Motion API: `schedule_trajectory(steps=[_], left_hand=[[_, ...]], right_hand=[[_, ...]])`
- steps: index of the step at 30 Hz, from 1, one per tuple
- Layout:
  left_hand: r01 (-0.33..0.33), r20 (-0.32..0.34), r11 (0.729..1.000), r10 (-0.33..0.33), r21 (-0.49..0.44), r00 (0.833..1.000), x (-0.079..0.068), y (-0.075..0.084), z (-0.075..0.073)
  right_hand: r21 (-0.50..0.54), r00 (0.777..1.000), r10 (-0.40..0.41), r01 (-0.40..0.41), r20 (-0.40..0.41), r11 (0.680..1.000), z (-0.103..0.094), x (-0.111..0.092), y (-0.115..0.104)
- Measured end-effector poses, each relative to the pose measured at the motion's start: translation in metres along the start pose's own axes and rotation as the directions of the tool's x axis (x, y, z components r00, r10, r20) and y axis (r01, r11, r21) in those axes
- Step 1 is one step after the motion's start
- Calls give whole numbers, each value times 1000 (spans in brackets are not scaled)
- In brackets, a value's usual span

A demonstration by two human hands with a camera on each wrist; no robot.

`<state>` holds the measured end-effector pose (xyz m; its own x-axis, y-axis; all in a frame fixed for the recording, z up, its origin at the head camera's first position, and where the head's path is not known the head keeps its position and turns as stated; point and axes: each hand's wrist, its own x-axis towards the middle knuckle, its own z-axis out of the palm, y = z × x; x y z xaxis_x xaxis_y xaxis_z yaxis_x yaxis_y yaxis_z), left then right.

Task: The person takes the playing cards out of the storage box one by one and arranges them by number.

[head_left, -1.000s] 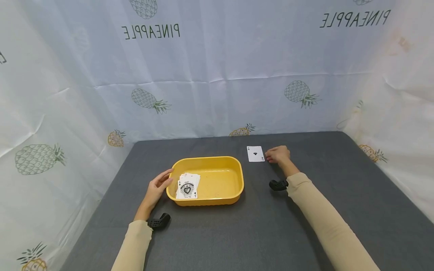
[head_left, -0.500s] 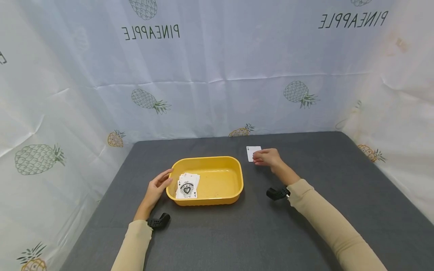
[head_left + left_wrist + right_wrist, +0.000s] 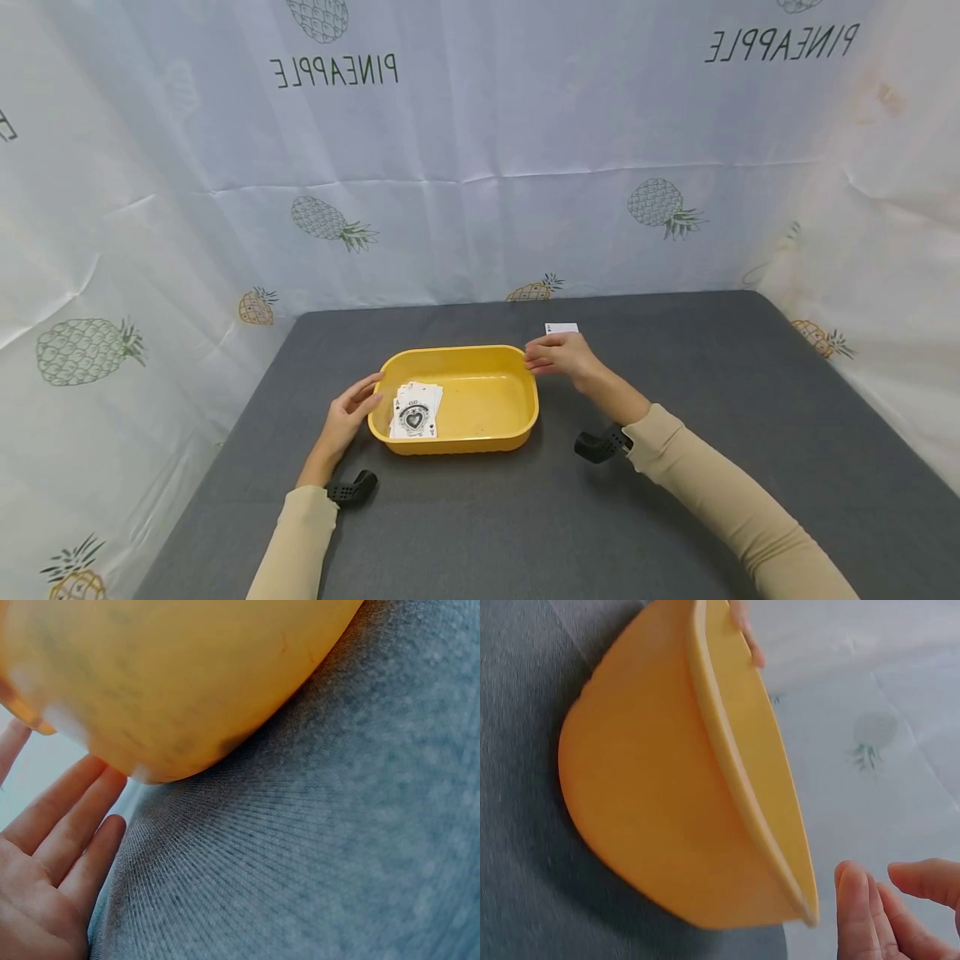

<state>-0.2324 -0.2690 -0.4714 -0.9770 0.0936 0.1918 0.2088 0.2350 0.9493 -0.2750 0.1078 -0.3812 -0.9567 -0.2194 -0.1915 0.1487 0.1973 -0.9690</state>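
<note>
A yellow plastic tub (image 3: pixel 457 446) stands on the dark grey table, with a loose pile of playing cards (image 3: pixel 415 414) in its left end; an ace lies on top. My left hand (image 3: pixel 347 418) touches the tub's left rim, and the left wrist view shows its fingers (image 3: pixel 82 817) extended against the outer wall. Near the tub's far right corner hovers my right hand (image 3: pixel 568 358). Its thumb stands apart from the fingers (image 3: pixel 853 900) in the right wrist view, holding nothing. A single card (image 3: pixel 561 327) lies behind this hand, mostly hidden by it.
A white curtain (image 3: pixel 480 233) printed with pineapples hangs behind the table and along both sides. Each wrist carries a black camera (image 3: pixel 598 446). Bare table cloth (image 3: pixel 480 525) lies in front of the tub.
My right hand has moved left from beside the single card, past it, to the tub's right corner. That card has stayed on the table. My left hand and the tub have not visibly moved.
</note>
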Motion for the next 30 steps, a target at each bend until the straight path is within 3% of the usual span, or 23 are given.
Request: schedule_trajectory(steps=[8,17,30], left_hand=[[5,4,1000,-5,8,1000,-1,1,0],[15,7,1000,-15,16,1000,-2,2,0],[38,-3,998,-38,45,999,-1,4,2]], right_hand=[[1,998,54,-54,43,999,24,-2,-4],[16,985,73,-76,159,997,49,-8,-4],[44,965,151,-164,216,986,102,-2,6]])
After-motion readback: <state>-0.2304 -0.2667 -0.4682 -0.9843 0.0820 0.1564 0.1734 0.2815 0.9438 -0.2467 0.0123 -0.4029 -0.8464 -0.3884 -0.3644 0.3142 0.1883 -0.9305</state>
